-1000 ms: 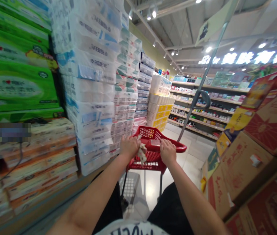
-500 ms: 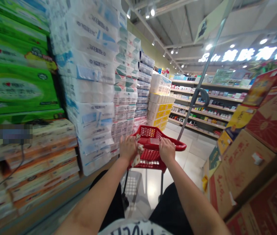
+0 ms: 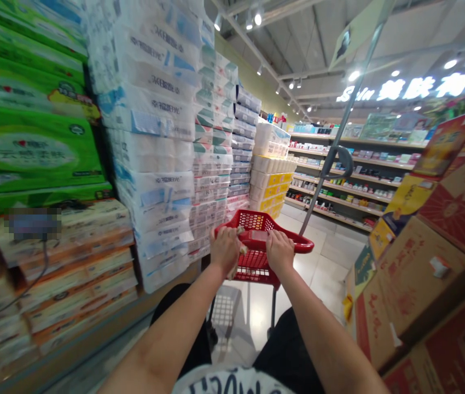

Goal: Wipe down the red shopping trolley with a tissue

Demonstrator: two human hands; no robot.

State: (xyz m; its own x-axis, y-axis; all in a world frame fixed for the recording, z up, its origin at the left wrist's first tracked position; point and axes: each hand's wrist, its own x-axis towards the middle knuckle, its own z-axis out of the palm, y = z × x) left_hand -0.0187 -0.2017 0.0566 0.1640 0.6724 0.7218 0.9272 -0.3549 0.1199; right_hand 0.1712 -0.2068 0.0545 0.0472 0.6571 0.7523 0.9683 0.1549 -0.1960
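1. The left hand (image 3: 224, 250) has its fingers curled over the rounded red plastic handle (image 3: 304, 246) of a red perforated plastic shopping cart (image 3: 253, 259); a crumpled cream patterned cloth (image 3: 243, 249) is bunched at that hand.
2. The right hand (image 3: 280, 253) also wraps its fingers around the handle, right of its middle.
3. The cart stands just ahead of the person on pale floor tiles (image 3: 326, 273), between tall white-wrapped paper rolls (image 3: 162, 158) on the left and brown cardboard boxes (image 3: 415, 273) on the right.
4. The step in hand looks like guiding the cart; the next move calls for an even two-handed grip, clear of both stacks.
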